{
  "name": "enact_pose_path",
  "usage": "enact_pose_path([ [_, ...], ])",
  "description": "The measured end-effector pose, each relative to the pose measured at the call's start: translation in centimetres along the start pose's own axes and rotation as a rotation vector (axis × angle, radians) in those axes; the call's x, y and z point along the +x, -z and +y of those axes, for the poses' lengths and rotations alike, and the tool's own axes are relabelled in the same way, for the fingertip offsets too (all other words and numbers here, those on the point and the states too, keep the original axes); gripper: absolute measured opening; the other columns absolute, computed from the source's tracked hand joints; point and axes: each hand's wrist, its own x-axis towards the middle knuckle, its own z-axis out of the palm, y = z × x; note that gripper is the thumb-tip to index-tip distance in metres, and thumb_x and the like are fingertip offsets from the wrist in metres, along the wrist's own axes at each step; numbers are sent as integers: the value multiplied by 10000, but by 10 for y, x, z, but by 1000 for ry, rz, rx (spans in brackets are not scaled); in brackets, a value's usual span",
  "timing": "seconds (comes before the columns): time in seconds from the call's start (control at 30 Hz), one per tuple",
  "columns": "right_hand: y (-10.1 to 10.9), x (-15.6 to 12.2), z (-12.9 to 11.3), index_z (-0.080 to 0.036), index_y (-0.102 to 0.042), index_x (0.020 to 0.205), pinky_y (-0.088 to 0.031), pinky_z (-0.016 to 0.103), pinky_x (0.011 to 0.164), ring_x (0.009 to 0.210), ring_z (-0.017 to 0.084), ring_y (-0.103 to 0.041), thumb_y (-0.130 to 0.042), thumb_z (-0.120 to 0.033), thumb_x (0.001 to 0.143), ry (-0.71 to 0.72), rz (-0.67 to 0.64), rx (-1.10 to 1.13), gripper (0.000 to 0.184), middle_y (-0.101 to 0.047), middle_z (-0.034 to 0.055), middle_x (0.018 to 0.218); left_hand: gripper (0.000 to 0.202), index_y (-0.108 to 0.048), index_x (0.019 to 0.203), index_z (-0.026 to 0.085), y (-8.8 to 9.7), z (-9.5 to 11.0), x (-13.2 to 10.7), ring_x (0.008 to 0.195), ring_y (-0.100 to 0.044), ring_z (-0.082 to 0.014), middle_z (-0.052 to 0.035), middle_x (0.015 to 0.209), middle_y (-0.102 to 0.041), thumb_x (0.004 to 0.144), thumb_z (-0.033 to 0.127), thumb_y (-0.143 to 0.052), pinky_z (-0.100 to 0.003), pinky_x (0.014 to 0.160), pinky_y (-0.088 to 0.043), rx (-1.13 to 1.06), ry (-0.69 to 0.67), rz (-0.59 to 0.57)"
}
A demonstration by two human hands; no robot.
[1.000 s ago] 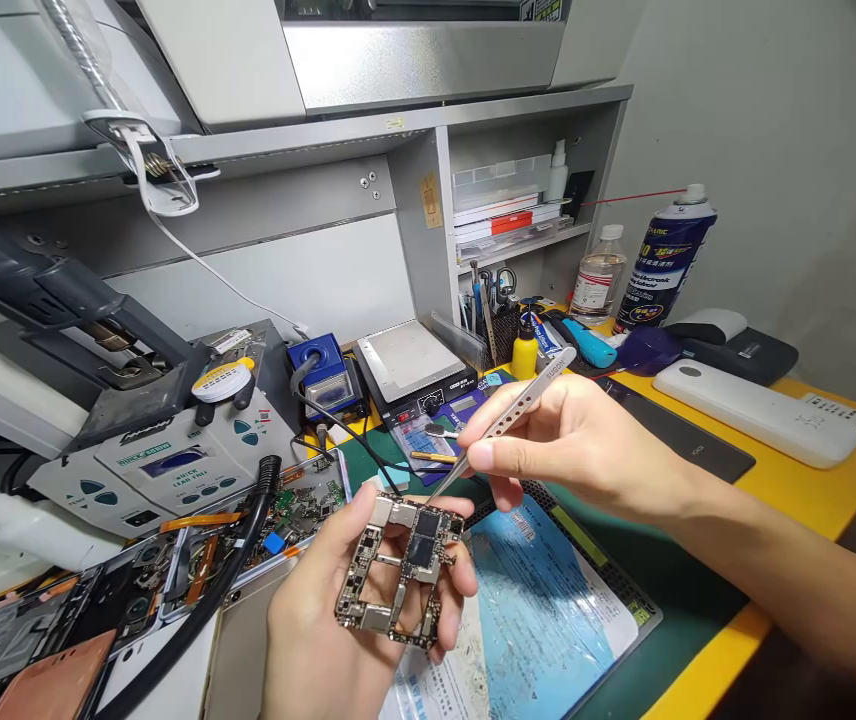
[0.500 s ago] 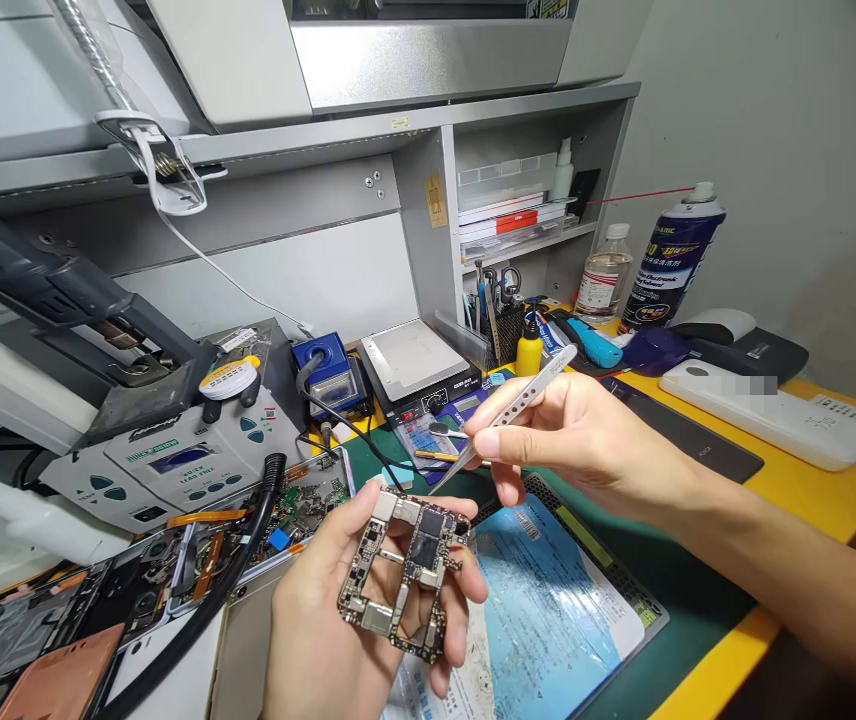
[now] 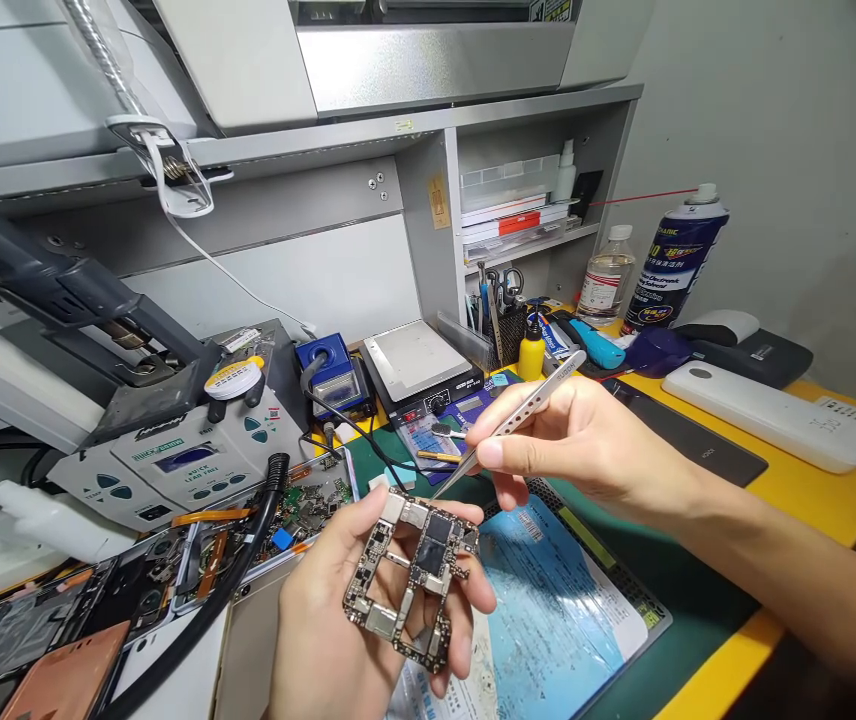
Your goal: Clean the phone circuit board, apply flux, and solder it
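Observation:
My left hand [image 3: 338,600] holds a phone logic board [image 3: 390,620] by its edges, tilted up toward me. The board is a dark frame with several silver shields, a black patch and open gaps. Above it, my right hand [image 3: 548,440] pinches a pair of metal tweezers [image 3: 525,405] with a row of holes. Its tips point down at the board's upper edge; whether they touch it I cannot tell. A small black-bristled brush [image 3: 443,430] shows by my right fingertips; whether it is held too I cannot tell. Below lies a blue-and-white packet [image 3: 548,610].
A hot-air station [image 3: 188,460] with a black hose [image 3: 240,560] stands left, beside a tray of loose boards [image 3: 315,500]. Behind are a heating plate [image 3: 420,360], a yellow bottle [image 3: 531,350] and a spray can [image 3: 675,260]. A white phone-like slab [image 3: 773,415] lies right.
The whole view has shifted slightly. The board and both hands sit a little lower and to the right in it; both hands keep the same grips.

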Motion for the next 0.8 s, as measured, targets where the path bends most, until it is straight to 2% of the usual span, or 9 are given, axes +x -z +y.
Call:
enact_pose_path([
  [0.13, 2, 0, 0, -150, -781, 930, -559, 231, 579, 608, 130, -693, -893, -270, 826, 28, -27, -19, 195, -722, -2, 721, 634, -774, 1111, 60, 1, 0, 0, 539, -697, -206, -177, 777, -776, 1032, 557, -388, -243, 477, -471, 10, 17, 7],
  [0.33, 2, 1, -1, -146, -779, 932, -546, 232, 565, 604, 129, -692, -886, -298, 837, 47, -33, -48, 208, -720, -3, 720, 572, -767, 1094, 69, 6, -3, 2, 509, -701, -222, -188, 767, -787, 972, 569, -518, -251, 460, -471, -27, 16, 4],
  [0.67, 3, 2, 1, -139, -771, 901, -550, 242, 562, 597, 136, -695, -883, -284, 834, 35, -57, -52, 195, -710, 3, 709, 580, -764, 1072, 45, 3, -3, 0, 502, -715, -234, -202, 757, -791, 978, 553, -501, -267, 485, -498, 3, 7, 33],
  [0.8, 3, 4, 2, -143, -770, 895, -540, 219, 538, 573, 123, -695, -885, -265, 825, -4, -53, 4, 181, -718, -2, 733, 605, -765, 1074, 46, 3, -2, 0, 493, -714, -220, -203, 764, -790, 989, 560, -457, -226, 437, -455, -41, 55, -7],
])
